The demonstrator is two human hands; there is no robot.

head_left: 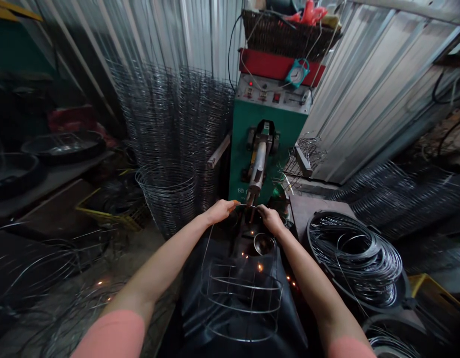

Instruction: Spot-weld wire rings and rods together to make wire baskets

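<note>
My left hand point(221, 211) and my right hand point(271, 219) are both closed, pinching a thin wire part from either side. That wire lies at the electrode tips point(251, 199) of a green spot welder point(285, 122). A round wire basket frame point(248, 312), made of hoops and uprights, rests over the dark apron point(198, 325) on my lap; a long wire runs from it up toward my left hand. Orange sparks point(260, 267) fly below the electrodes. Just under my right hand sits a small metal bowl point(264, 244). My fingers partly hide the grip on the wire.
Tall stacks of wire hoops point(170, 114) stand left of the welder. A tub of coiled wire point(354, 258) is close by my right arm. A yellow crate point(110, 209) sits at left, and a wicker basket point(285, 35) tops the machine beside a teal clock point(297, 73).
</note>
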